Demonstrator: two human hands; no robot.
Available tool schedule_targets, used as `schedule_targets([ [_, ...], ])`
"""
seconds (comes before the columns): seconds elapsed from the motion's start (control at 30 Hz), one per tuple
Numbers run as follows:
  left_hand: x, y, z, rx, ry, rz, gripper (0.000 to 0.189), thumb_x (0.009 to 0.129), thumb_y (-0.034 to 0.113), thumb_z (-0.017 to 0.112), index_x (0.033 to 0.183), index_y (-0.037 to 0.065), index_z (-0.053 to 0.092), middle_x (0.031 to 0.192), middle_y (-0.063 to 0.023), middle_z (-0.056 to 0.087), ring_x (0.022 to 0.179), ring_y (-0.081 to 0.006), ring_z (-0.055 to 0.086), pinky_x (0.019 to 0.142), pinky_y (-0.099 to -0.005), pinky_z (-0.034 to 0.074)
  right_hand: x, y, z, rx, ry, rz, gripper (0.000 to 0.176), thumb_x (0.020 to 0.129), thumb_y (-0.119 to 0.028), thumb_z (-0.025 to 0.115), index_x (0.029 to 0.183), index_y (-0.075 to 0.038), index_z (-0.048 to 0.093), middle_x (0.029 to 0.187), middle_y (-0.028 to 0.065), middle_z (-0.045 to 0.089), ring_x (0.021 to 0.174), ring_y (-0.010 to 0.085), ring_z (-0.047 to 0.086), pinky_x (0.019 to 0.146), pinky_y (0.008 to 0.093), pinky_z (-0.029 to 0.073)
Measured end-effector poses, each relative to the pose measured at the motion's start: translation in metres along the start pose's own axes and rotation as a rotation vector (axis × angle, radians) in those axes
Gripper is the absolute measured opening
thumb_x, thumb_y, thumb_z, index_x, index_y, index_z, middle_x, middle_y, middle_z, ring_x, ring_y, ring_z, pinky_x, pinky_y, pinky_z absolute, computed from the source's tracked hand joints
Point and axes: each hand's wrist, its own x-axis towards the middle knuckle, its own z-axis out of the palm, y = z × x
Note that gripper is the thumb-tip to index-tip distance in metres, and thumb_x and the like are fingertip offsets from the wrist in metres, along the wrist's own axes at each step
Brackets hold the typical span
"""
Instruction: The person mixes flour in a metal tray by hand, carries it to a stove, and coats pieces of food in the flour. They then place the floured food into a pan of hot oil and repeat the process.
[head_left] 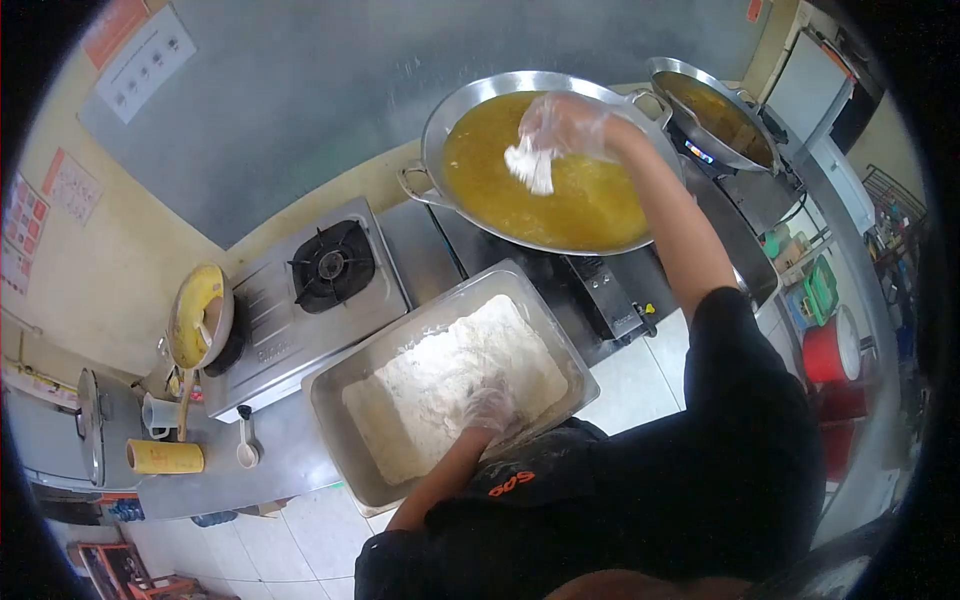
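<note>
My right hand (568, 125), in a clear plastic glove, is over a large metal wok (437, 135) of yellowish oil (560, 215). Its fingers are closed on a flour-coated piece of food (531, 166), white and ragged, hanging down above the oil; what lies under the coating cannot be made out. My left hand (489, 408), also gloved, rests in the white flour (450, 350) inside a deep rectangular metal pan (325, 425). Flour covers the fingers of that hand, so their pose is hidden.
A second wok (690, 75) of darker oil stands at the upper right. Left of the flour pan are a gas burner (332, 264), a pan with yellow residue (200, 315), a white measuring scoop (247, 452) and a yellow roll (166, 457). A red container (828, 350) is at right.
</note>
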Motion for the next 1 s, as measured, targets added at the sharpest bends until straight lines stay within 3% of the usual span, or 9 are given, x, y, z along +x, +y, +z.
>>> schedule_targets([
  [0.1,0.083,-0.092,0.126,0.041,0.002,0.213,0.059,0.095,0.039,0.056,0.143,0.005,0.051,0.119,-0.0301,0.065,0.118,-0.0363,0.063,0.105,-0.0504,0.046,0.074,0.09,0.022,-0.215,0.075,0.093,0.037,0.095,-0.03,0.065,0.113,0.001,0.071,0.11,0.0185,0.072,0.099,0.0303,0.07,0.091,0.0404,0.056],
  [0.37,-0.027,-0.065,-0.005,0.071,0.148,-0.027,0.101,0.073,0.062,0.078,0.149,0.004,0.045,0.149,-0.0247,0.048,0.126,-0.0384,0.058,0.106,-0.0446,0.048,0.157,0.181,0.068,-0.369,0.261,0.236,0.037,0.094,-0.026,0.063,0.119,0.001,0.069,0.113,0.0207,0.072,0.101,0.033,0.069,0.091,0.0417,0.055],
  [0.47,-0.039,-0.076,-0.029,0.021,-0.034,-0.108,0.114,0.069,0.069,0.078,0.151,0.0,0.04,0.152,-0.0247,0.045,0.133,-0.0393,0.052,0.113,-0.0435,0.042,0.135,0.141,0.061,-0.361,0.551,-0.227,0.036,0.1,-0.024,0.054,0.128,-0.005,0.066,0.123,0.0202,0.069,0.109,0.033,0.069,0.098,0.0437,0.053],
  [0.57,0.006,-0.148,0.09,0.231,0.211,0.178,0.128,0.064,0.076,0.077,0.156,-0.001,0.032,0.156,-0.0232,0.041,0.142,-0.0398,0.042,0.118,-0.043,0.034,-0.008,-0.041,0.043,-0.207,0.223,0.083,0.051,0.1,-0.028,0.059,0.149,-0.022,0.048,0.158,0.017,0.04,0.139,0.0299,0.047,0.121,0.0483,0.032],
  [0.63,-0.019,-0.106,0.053,0.108,0.112,0.055,0.133,0.062,0.078,0.077,0.157,-0.002,0.028,0.158,-0.0222,0.039,0.145,-0.0389,0.038,0.12,-0.0429,0.032,-0.01,-0.026,0.118,-0.015,0.408,-0.329,0.037,0.1,-0.031,0.059,0.131,-0.012,0.066,0.137,0.0145,0.064,0.124,0.0288,0.063,0.109,0.0386,0.048],
  [0.77,-0.02,-0.064,0.024,0.083,-0.059,-0.191,0.126,0.063,0.076,0.078,0.155,0.004,0.033,0.149,-0.0208,0.05,0.136,-0.0382,0.049,0.111,-0.0459,0.042,-0.063,-0.062,0.238,0.178,-0.246,-0.147,0.04,0.095,-0.029,0.068,0.13,-0.011,0.067,0.134,0.0191,0.065,0.122,0.0321,0.064,0.11,0.0428,0.047],
  [0.83,-0.019,-0.065,0.019,0.016,0.027,-0.227,0.118,0.064,0.074,0.078,0.152,0.006,0.04,0.142,-0.0197,0.057,0.13,-0.0374,0.056,0.106,-0.047,0.047,-0.074,0.001,0.397,0.038,-0.38,-0.308,0.078,0.082,-0.023,0.078,0.15,-0.006,0.044,0.143,0.0258,0.055,0.13,0.0399,0.057,0.113,0.0465,0.042],
  [0.93,-0.008,-0.081,0.029,-0.036,-0.005,-0.198,0.094,0.071,0.071,0.077,0.139,0.009,0.057,0.122,-0.0165,0.07,0.113,-0.034,0.067,0.095,-0.0454,0.054,-0.13,-0.032,0.414,-0.218,-0.261,-0.223,0.101,0.074,-0.024,0.083,0.157,-0.005,0.028,0.148,0.0312,0.047,0.134,0.0434,0.051,0.111,0.0505,0.042],
  [1.0,-0.006,-0.093,0.028,-0.056,0.067,-0.077,0.08,0.078,0.065,0.073,0.132,0.008,0.064,0.117,-0.0164,0.072,0.109,-0.0335,0.069,0.094,-0.0434,0.054,-0.118,-0.023,0.457,0.05,-0.671,-0.007,0.113,0.069,-0.031,0.087,0.158,-0.004,0.023,0.147,0.0336,0.047,0.133,0.045,0.051,0.111,0.0517,0.043],
])
